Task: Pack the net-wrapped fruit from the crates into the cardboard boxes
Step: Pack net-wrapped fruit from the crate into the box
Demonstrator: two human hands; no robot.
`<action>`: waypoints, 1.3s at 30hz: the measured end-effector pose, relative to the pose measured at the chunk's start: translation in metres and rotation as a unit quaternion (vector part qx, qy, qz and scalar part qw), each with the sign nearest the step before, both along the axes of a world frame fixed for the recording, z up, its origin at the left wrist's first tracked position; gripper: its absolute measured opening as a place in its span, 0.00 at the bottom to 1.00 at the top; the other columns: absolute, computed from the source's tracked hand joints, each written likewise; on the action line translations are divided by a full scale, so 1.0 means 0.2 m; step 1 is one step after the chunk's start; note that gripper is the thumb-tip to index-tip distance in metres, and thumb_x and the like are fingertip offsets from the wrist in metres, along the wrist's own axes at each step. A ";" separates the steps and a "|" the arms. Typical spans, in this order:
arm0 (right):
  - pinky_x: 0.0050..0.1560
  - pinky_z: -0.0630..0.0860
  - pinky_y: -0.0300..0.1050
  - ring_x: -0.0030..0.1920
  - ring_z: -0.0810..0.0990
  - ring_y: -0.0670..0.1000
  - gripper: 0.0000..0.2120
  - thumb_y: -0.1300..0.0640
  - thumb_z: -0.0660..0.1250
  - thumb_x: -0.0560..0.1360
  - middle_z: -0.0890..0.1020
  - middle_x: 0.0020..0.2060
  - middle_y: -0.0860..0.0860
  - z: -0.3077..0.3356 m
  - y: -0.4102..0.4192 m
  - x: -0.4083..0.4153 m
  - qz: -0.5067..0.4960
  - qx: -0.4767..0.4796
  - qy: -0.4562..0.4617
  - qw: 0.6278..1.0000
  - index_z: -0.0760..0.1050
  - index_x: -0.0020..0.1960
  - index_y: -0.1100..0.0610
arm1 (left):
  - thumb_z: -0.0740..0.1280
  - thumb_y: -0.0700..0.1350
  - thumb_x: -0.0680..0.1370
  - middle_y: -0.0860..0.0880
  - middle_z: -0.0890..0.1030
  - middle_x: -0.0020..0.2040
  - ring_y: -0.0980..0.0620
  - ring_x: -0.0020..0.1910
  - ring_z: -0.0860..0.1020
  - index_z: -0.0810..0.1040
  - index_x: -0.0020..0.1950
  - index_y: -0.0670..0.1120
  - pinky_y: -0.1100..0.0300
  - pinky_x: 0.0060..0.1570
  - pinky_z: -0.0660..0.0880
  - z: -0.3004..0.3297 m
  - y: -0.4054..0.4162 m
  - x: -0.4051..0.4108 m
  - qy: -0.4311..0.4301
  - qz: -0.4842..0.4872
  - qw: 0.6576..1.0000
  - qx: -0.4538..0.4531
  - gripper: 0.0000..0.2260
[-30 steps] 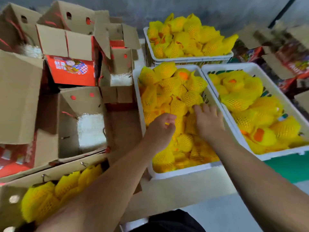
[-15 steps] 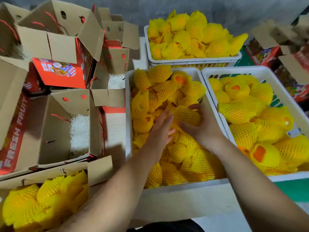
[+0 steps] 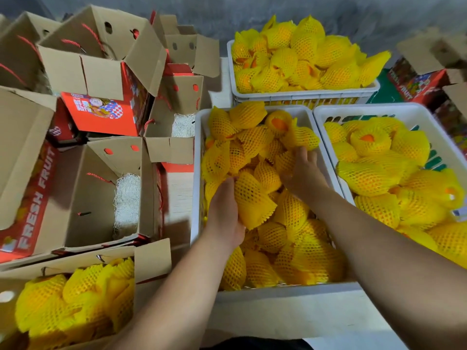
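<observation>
The middle white crate (image 3: 197, 198) is full of yellow net-wrapped fruit. My left hand (image 3: 224, 213) grips one net-wrapped fruit (image 3: 253, 202) from its left side, a little above the pile. My right hand (image 3: 304, 174) lies farther back in the same crate, fingers stretched flat over the wrapped fruit there, gripping nothing that I can see. To the left stands an open cardboard box (image 3: 96, 195) holding only white shredded padding (image 3: 126, 198). A near box (image 3: 151, 258) at the lower left is filled with wrapped fruit (image 3: 75, 299).
Two more white crates of wrapped fruit stand at the right (image 3: 326, 111) and at the back (image 3: 303, 96). Several open red-printed cardboard boxes (image 3: 101, 74) crowd the back left, flaps up. More boxes (image 3: 417, 82) sit at the far right.
Both hands were on one fruit; now the left hand alone holds it nearer me, and the right hand has let go and reached farther back over the pile.
</observation>
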State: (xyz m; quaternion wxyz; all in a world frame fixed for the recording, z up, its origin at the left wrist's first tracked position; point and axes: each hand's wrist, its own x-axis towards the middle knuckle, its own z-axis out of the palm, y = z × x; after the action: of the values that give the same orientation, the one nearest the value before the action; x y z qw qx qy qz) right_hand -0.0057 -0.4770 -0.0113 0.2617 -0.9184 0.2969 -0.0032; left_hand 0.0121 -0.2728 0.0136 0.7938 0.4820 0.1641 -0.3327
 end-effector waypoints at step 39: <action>0.62 0.78 0.65 0.62 0.81 0.60 0.29 0.46 0.75 0.67 0.80 0.64 0.56 0.33 2.36 -0.07 -0.148 0.571 -0.246 0.769 0.77 0.67 0.46 | 0.71 0.49 0.79 0.39 0.85 0.57 0.40 0.57 0.84 0.81 0.65 0.45 0.35 0.61 0.78 0.23 2.03 0.03 -0.015 -0.046 0.998 0.044 0.16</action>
State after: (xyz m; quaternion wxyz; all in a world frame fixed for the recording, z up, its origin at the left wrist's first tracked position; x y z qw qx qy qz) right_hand -0.0190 -0.0051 0.0557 0.7983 -0.5119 0.3018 -0.0979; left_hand 0.0182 0.1337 0.0600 0.7580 0.5285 0.1447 -0.3539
